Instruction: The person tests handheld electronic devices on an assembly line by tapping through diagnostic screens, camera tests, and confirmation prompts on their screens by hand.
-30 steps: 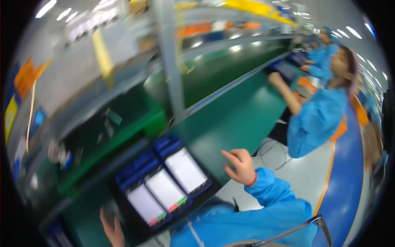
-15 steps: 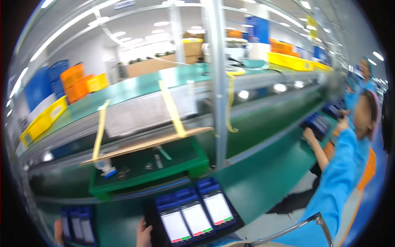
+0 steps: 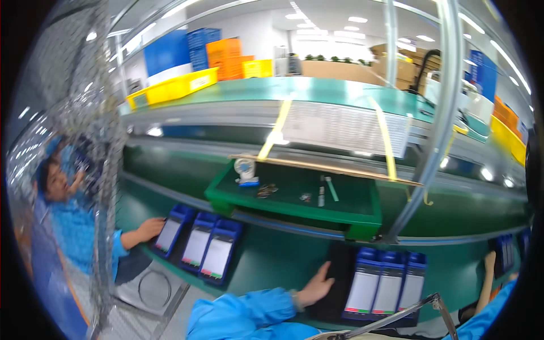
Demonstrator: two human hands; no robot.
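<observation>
My left hand point(image 3: 317, 288), in a blue sleeve, rests at the left edge of a black mat point(image 3: 330, 283) on the green bench. Its fingers are stretched out and apart, with nothing in them. On the mat lie three dark blue handheld terminals side by side: a left one point(image 3: 361, 286), a middle one point(image 3: 388, 286) and a right one point(image 3: 412, 286). Their lit white screens have red and green bars along the bottom. My right hand does not show. A metal frame bar point(image 3: 391, 317) crosses in front of the terminals' lower ends.
A green raised tray point(image 3: 283, 201) behind holds a tape dispenser point(image 3: 246, 171) and small loose parts. At left, a co-worker's hand point(image 3: 150, 228) touches one of three similar terminals point(image 3: 218, 252). Another person's hand point(image 3: 490, 260) is at right. A metal post point(image 3: 433, 136) rises behind.
The view has swung left, so the bench and terminals appear further right. A co-worker at left now shows more fully. My left hand stays by the mat's edge.
</observation>
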